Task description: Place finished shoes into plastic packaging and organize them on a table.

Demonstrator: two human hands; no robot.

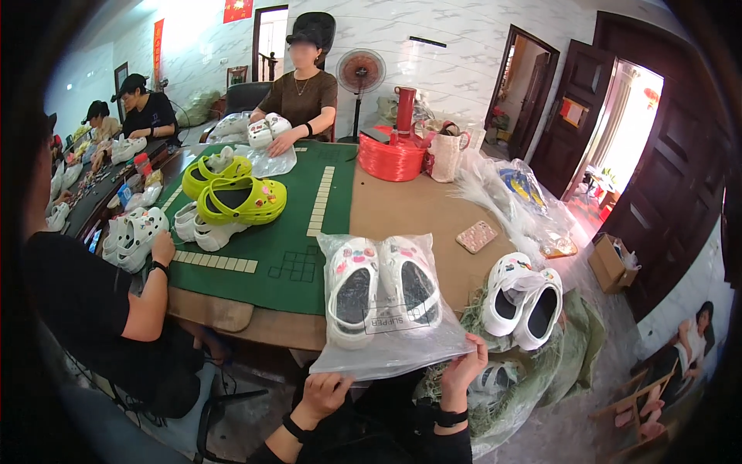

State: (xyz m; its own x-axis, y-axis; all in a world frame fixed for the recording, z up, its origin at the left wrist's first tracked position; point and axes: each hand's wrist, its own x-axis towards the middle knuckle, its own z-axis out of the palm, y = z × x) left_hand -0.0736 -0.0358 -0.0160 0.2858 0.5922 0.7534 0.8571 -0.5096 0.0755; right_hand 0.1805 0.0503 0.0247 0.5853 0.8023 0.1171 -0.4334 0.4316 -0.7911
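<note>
A: Where is the bag (384, 359) lying, and what are the fingers doing?

B: It is lying at the counter's (410, 207) near edge, toward 6 o'clock, enclosing two white clogs (354, 298). The fingers of the left hand (325, 394) are pinching its plastic at the bag's 7 o'clock; those of the right hand (464, 365) are pinching its 4 o'clock corner.

A: How is it likely behaving under load?

B: Probably as a light thing: the plastic is looking thin, limp and slippery, the clogs springy and hardly fragile. For a lift, the clogs' outer sides, at 9 and 3 o'clock, are seeming the surer hold.

A: Which way are the clogs pointing?

B: Their toes are pointing to 12 o'clock, the long axis is running 12 to 6, and the heels are splaying slightly apart.
</note>
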